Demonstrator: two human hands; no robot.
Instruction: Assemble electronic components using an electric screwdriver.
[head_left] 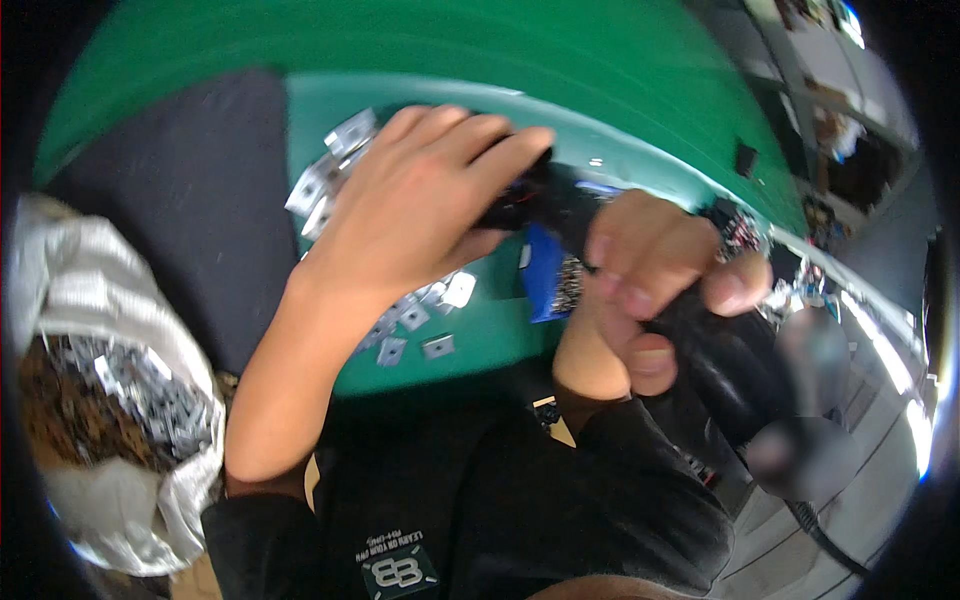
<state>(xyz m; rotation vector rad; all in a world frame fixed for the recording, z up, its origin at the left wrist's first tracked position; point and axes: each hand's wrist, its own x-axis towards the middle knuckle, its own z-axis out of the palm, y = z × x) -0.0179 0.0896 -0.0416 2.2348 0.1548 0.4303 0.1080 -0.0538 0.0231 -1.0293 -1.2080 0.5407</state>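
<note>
My right hand [665,265] is closed round a black corded power tool [725,375], its thick body running down to the right. The tool's narrower dark front [565,212] points toward my left hand [430,185]. That hand bends over a small dark piece at the tip, mostly hidden under the fingers and blurred. Silvery square metal plates with holes [437,346] lie scattered on the green tabletop [480,335] below and behind my left hand. Between the hands stands a blue box [541,275] holding small metal pieces like screws.
On the left, a white woven sack [100,270] gapes open, full of metal plates [160,400]. A dark grey mat [190,200] lies beside it. Small parts [740,232] crowd the table's right end. The tool's cable [825,540] trails off at the lower right.
</note>
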